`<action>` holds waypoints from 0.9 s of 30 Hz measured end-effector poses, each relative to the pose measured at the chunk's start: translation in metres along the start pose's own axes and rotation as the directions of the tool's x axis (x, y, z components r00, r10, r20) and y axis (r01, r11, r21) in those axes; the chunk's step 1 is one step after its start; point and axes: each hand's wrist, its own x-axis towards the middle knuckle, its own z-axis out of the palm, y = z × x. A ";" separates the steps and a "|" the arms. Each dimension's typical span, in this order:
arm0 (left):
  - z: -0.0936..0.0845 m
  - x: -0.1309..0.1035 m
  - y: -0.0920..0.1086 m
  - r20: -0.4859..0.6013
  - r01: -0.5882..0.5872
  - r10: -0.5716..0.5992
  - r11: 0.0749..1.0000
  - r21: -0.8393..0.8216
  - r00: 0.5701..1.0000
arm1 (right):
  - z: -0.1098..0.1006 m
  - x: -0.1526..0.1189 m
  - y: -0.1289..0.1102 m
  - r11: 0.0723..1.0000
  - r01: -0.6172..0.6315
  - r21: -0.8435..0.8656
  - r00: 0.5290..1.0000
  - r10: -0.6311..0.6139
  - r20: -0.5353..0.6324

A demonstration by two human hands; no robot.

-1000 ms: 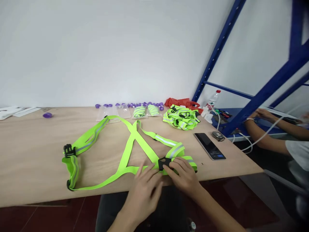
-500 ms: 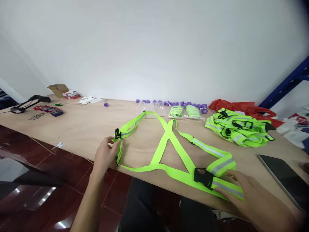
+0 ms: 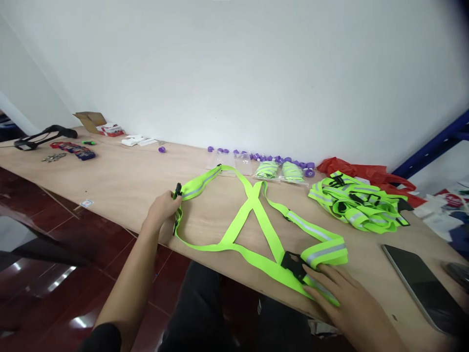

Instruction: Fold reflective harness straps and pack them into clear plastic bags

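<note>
A neon green harness (image 3: 234, 227) with grey reflective strips lies spread on the wooden table, its straps crossing in an X. At its left end my left hand (image 3: 164, 208) pinches the strap by a small black buckle (image 3: 178, 189). My right hand (image 3: 340, 293) rests on the strap at the near right, fingers spread, with fingertips touching it beside a larger black buckle (image 3: 294, 266). The harness's right strap is looped and folded just beyond those fingers.
A pile of green straps (image 3: 361, 203) and a red bag (image 3: 366, 173) are at right, a phone (image 3: 421, 283) nearer. Bagged straps (image 3: 266, 169) and purple rolls (image 3: 289, 160) line the wall. Left: headband-like black frame (image 3: 46, 138), cardboard box (image 3: 90, 121).
My right hand has moved left onto the strap by the large buckle, its fingers spreading. My left hand has risen slightly with the small buckle, which has turned. The view has shifted a little.
</note>
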 end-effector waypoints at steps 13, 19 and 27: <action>-0.025 -0.007 0.026 -0.059 -0.047 -0.035 0.278 -0.960 0.998 | 0.019 0.013 -0.025 0.965 -0.263 0.016 0.960 0.263 -0.093; 0.000 -0.043 0.061 -0.102 -0.141 0.173 0.233 -0.962 0.980 | 0.012 0.016 -0.017 0.968 -0.241 0.070 0.966 0.246 -0.076; 0.060 -0.143 0.084 0.195 -0.714 0.816 0.572 -0.403 0.544 | 0.007 0.017 -0.027 0.913 -0.365 0.185 0.896 0.398 -0.198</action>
